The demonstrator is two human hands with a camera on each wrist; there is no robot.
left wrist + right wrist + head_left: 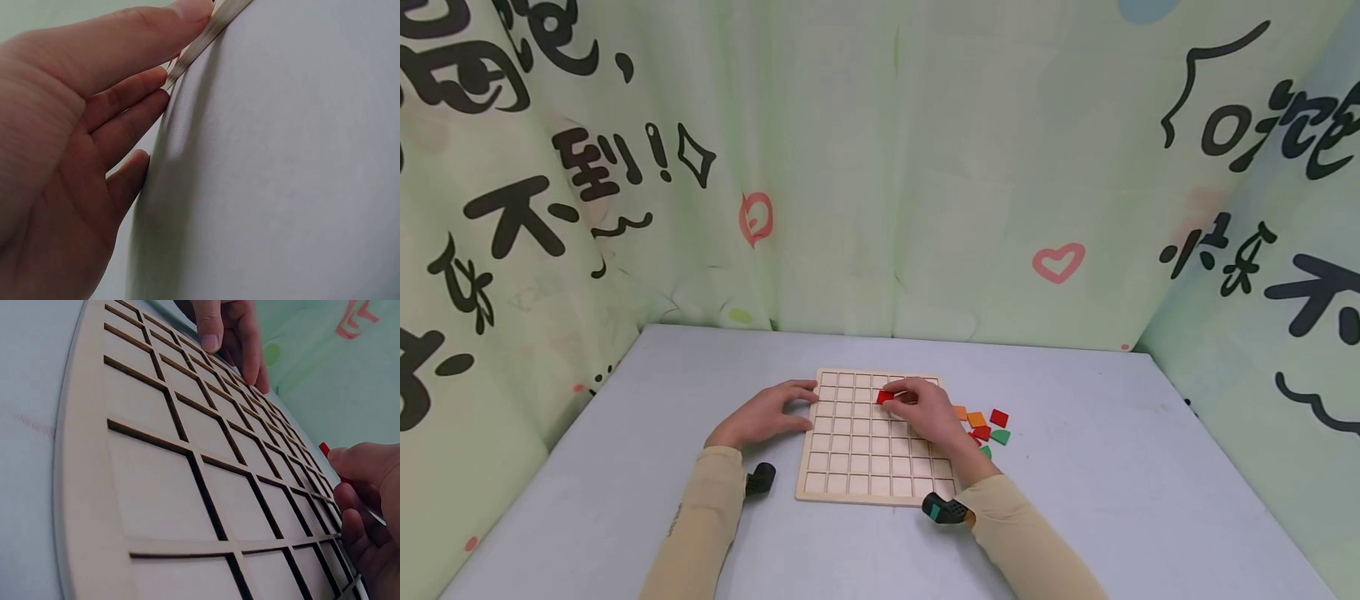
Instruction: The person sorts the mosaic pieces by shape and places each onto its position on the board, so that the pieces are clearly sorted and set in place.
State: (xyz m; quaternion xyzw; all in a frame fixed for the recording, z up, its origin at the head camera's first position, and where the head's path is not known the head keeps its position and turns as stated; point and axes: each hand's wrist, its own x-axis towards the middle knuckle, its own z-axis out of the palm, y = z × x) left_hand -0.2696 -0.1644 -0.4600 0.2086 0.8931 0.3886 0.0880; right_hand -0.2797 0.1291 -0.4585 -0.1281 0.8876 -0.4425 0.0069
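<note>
A square wooden grid board (850, 446) lies flat on the table, its cells divided by thin raised strips. My right hand (925, 408) pinches a red square tile (884, 397) between thumb and fingers over the upper part of the board. In the right wrist view, the edge of that red tile (324, 449) shows past the thumb, above the grid. At the board's left edge, my left hand (771, 411) touches the rim with thumb and fingertips, fingers loosely extended. The left wrist view has this hand (94, 125) beside the wooden rim (209, 37).
Right of the board lie loose tiles: an orange square (976, 419), a red square (998, 418), a green rounded piece (1000, 437) and several others partly behind the right arm. A pale table (1075, 500) carries everything, with printed curtains (962, 167) around its back and sides.
</note>
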